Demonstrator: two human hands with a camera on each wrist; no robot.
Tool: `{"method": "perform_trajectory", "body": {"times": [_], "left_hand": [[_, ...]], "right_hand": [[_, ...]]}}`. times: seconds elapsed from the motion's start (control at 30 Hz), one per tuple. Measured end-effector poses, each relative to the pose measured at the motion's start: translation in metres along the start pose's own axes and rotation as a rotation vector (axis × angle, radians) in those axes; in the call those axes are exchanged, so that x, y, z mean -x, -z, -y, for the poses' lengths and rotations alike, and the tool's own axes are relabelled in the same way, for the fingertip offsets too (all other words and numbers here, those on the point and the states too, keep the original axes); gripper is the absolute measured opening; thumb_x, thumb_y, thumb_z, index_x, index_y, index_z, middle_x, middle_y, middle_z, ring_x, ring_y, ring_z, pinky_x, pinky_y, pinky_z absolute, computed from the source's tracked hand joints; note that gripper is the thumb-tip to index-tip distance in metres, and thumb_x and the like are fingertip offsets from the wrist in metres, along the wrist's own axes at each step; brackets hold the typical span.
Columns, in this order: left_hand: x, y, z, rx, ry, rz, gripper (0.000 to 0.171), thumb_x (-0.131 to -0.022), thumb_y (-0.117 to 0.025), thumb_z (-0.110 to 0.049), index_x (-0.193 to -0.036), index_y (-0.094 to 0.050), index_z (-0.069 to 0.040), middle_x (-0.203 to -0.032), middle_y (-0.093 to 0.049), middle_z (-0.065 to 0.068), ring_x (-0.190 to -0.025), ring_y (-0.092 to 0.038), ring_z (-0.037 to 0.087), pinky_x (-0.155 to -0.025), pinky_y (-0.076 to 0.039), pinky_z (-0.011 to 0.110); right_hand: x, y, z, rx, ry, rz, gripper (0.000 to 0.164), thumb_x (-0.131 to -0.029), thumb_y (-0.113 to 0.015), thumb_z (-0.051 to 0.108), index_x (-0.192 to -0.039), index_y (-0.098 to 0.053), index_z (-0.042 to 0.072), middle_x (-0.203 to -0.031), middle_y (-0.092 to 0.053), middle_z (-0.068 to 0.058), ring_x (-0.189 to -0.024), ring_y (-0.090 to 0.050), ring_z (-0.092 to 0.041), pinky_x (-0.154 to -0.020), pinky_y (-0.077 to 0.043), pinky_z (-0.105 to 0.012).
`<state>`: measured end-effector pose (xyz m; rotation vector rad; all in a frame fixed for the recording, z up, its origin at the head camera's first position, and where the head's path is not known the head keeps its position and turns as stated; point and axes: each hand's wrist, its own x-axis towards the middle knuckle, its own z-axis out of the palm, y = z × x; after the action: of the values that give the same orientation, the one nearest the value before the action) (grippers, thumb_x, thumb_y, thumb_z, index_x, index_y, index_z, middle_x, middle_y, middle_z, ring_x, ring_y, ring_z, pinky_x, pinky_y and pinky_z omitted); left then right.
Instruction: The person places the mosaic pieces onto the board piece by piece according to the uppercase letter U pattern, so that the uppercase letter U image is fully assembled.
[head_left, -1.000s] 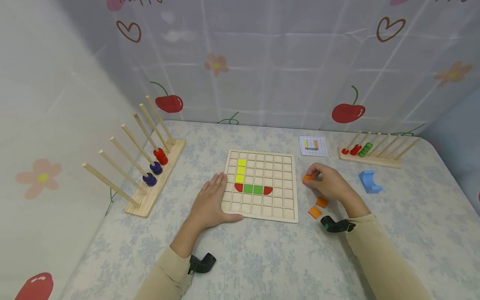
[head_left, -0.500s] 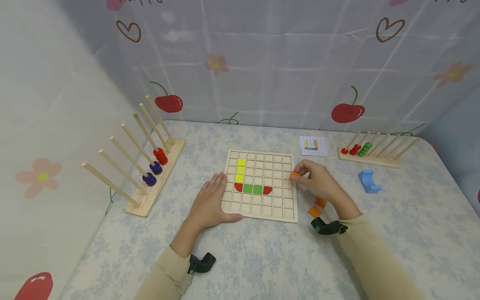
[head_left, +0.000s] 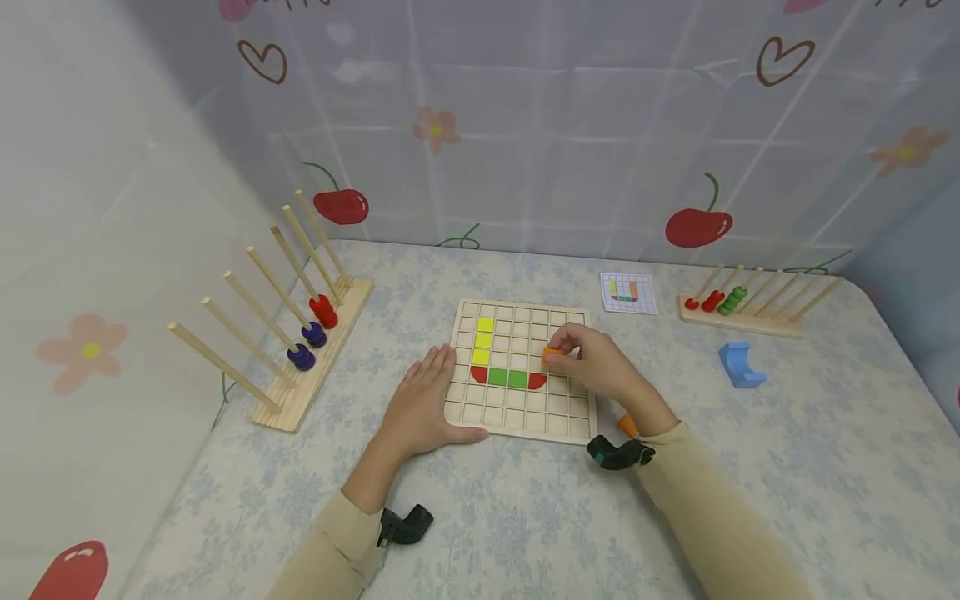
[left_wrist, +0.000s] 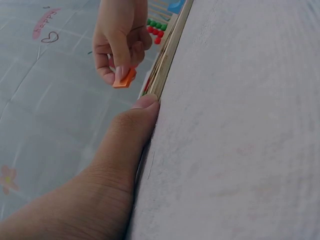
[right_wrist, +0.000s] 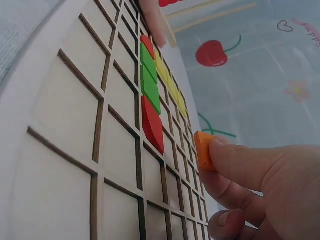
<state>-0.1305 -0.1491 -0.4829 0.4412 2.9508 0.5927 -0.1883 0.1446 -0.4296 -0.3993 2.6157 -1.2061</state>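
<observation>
My right hand point(head_left: 596, 364) pinches an orange square tile point(right_wrist: 203, 150) between thumb and fingertips, just over the wooden grid board point(head_left: 517, 417). The tile overlaps the squares above the right red piece point(right_wrist: 152, 125). Set in the board are a column of yellow tiles point(head_left: 483, 341), a row of two green tiles point(head_left: 507, 378) and a red rounded piece at each end. My left hand point(head_left: 420, 408) lies flat with fingers straight at the board's left edge, its thumb point(left_wrist: 145, 102) against the near edge. Another orange tile point(head_left: 628, 426) shows partly from under my right wrist.
A peg rack with blue and red beads point(head_left: 315, 367) stands at the left. A smaller rack point(head_left: 742, 317) with red and green beads is at the back right, near a blue curved block point(head_left: 741, 365). A printed pattern card point(head_left: 628, 293) lies behind the board.
My right hand has carried the orange tile leftward from beside the board to over its right part. My right forearm now covers part of the loose orange tiles. My left hand stays put.
</observation>
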Motion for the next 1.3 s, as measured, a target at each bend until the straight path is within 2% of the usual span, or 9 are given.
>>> {"method": "perform_trajectory", "body": {"times": [0.37, 0.7, 1.07, 1.3], "left_hand": [[0.0, 0.001, 0.0, 0.004, -0.003, -0.002, 0.138, -0.063, -0.068, -0.084, -0.16, -0.005, -0.009, -0.169, -0.006, 0.005, -0.156, -0.002, 0.019, -0.127, -0.01, 0.044], [0.0, 0.001, 0.0, -0.002, -0.002, 0.0, 0.138, -0.063, -0.068, -0.084, -0.16, -0.005, -0.009, -0.169, -0.005, 0.005, -0.156, -0.001, 0.019, -0.127, -0.01, 0.044], [-0.001, 0.001, 0.0, -0.009, 0.003, 0.006, 0.139, -0.063, -0.068, -0.085, -0.16, -0.005, -0.009, -0.169, -0.005, 0.005, -0.156, -0.002, 0.019, -0.127, -0.01, 0.043], [0.0, 0.001, -0.001, 0.005, -0.002, 0.002, 0.138, -0.063, -0.069, -0.083, -0.16, -0.005, -0.009, -0.168, -0.005, 0.005, -0.156, -0.002, 0.019, -0.127, -0.01, 0.044]], "right_hand": [[-0.009, -0.014, 0.003, 0.077, 0.002, 0.004, 0.015, -0.094, -0.07, 0.026, -0.102, -0.063, 0.016, -0.097, -0.066, -0.001, -0.089, -0.059, -0.019, -0.076, -0.046, -0.032], [-0.011, -0.018, 0.005, 0.096, 0.0, 0.006, 0.016, -0.093, -0.07, 0.025, -0.103, -0.063, 0.015, -0.095, -0.065, -0.002, -0.087, -0.059, -0.019, -0.077, -0.048, -0.033], [-0.011, -0.019, 0.006, 0.116, 0.014, -0.012, 0.011, -0.092, -0.072, 0.023, -0.095, -0.067, 0.014, -0.095, -0.062, -0.003, -0.088, -0.056, -0.021, -0.078, -0.045, -0.034], [-0.011, -0.019, 0.002, 0.132, 0.044, -0.015, 0.01, -0.093, -0.071, 0.022, -0.096, -0.072, 0.012, -0.101, -0.065, -0.004, -0.092, -0.061, -0.021, -0.082, -0.052, -0.038]]}}
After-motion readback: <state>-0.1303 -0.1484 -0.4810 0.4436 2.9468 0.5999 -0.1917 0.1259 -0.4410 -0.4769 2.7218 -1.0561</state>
